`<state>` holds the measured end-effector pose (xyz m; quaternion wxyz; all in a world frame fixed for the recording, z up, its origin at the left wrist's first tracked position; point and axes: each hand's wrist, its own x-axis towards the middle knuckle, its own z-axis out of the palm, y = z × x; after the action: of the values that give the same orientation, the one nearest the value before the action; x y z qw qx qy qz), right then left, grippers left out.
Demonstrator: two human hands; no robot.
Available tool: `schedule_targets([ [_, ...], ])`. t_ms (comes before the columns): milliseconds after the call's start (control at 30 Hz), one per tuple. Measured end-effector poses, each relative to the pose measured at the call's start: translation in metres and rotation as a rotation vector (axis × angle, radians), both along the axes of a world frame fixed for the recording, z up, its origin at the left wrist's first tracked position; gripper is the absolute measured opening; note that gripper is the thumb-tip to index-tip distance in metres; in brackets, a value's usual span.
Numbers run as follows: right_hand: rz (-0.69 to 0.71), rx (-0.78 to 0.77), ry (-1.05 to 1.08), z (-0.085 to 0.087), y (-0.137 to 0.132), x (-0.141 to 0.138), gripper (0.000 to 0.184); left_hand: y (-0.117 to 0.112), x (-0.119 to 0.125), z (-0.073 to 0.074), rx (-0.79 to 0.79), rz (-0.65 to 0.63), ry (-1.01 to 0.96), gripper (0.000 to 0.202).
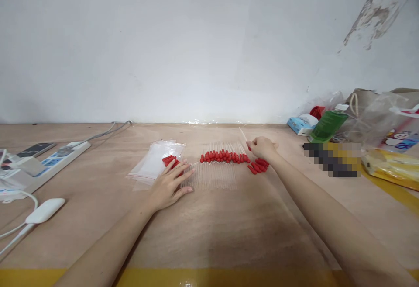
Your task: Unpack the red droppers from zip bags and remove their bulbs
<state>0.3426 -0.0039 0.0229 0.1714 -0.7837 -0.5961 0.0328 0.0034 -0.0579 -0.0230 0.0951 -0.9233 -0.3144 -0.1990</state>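
A row of glass droppers with red rubber bulbs [222, 156] lies in the middle of the table, their clear thin tubes [214, 176] side by side and pointing both away from me and toward me. At the row's left end my left hand [172, 182] rests with its fingers spread, partly covering a few red bulbs [169, 160]. My right hand [262, 147] is beyond the right end, fingers closed on one dropper [242, 134] whose tube points up and to the left. Most of its red bulb is hidden in the fingers. Below that hand lie several red bulbs [258, 165].
Clear zip bags [153, 160] lie stacked left of my left hand. A white power strip [59, 160] and a white cable adapter [49, 210] are farther left. To the right stand a blue tissue pack [300, 126], a green bottle [328, 125] and plastic bags [379, 125]. The wall [209, 46] closes the back.
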Motion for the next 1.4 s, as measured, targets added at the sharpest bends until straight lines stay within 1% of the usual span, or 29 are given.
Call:
schedule_targets([
  [67, 0.118, 0.104, 0.032, 0.000, -0.019, -0.011, 0.035, -0.006, 0.009, -0.002, 0.037, 0.018, -0.092, 0.053],
  [100, 0.245, 0.212, 0.081, -0.004, -0.031, -0.018, 0.031, -0.009, 0.015, -0.002, 0.057, 0.025, -0.151, 0.057],
  [167, 0.469, 0.382, 0.089, -0.018, -0.055, -0.030, 0.022, -0.017, 0.026, -0.003, 0.104, 0.028, -0.274, 0.064],
  [233, 0.654, 0.539, -0.015, -0.036, -0.078, -0.041, 0.020, -0.025, 0.036, -0.003, 0.149, 0.016, -0.343, 0.066],
  [300, 0.784, 0.676, -0.107, -0.052, -0.094, -0.048, 0.019, -0.030, 0.045, -0.003, 0.173, -0.016, -0.322, 0.057],
  [367, 0.846, 0.756, -0.126, -0.063, -0.104, -0.052, 0.015, -0.034, 0.052, -0.004, 0.170, -0.066, -0.258, 0.040],
  [433, 0.861, 0.791, -0.123, -0.068, -0.107, -0.054, 0.011, -0.035, 0.056, -0.006, 0.158, -0.108, -0.220, 0.026],
  [467, 0.861, 0.794, -0.126, -0.068, -0.107, -0.054, 0.012, -0.036, 0.058, -0.007, 0.152, -0.114, -0.214, 0.021],
  [567, 0.870, 0.772, -0.146, -0.067, -0.106, -0.054, 0.013, -0.036, 0.058, -0.010, 0.136, -0.098, -0.207, 0.014],
  [633, 0.871, 0.756, -0.145, -0.065, -0.106, -0.054, 0.012, -0.037, 0.057, -0.011, 0.125, -0.096, -0.196, 0.014],
  [800, 0.879, 0.716, -0.113, -0.064, -0.108, -0.053, 0.020, -0.038, 0.055, -0.011, 0.103, -0.120, -0.172, 0.016],
  [967, 0.938, 0.688, -0.067, -0.066, -0.109, -0.050, 0.015, -0.037, 0.054, -0.012, 0.091, -0.153, -0.187, 0.016],
  [1100, 0.951, 0.672, -0.045, -0.067, -0.110, -0.050, 0.014, -0.038, 0.054, -0.013, 0.076, -0.165, -0.199, 0.016],
  [1233, 0.967, 0.655, -0.046, -0.068, -0.112, -0.048, 0.015, -0.040, 0.051, -0.016, 0.095, -0.163, -0.204, 0.014],
  [1267, 0.960, 0.658, -0.047, -0.068, -0.111, -0.045, 0.015, -0.039, 0.049, -0.016, 0.093, -0.164, -0.211, 0.014],
  [1333, 0.895, 0.684, -0.029, -0.067, -0.107, -0.036, 0.014, -0.035, 0.042, -0.016, 0.085, -0.139, -0.273, 0.017],
  [1400, 0.770, 0.740, 0.052, -0.063, -0.100, -0.022, 0.013, -0.026, 0.033, -0.015, 0.087, -0.047, -0.386, 0.020],
])
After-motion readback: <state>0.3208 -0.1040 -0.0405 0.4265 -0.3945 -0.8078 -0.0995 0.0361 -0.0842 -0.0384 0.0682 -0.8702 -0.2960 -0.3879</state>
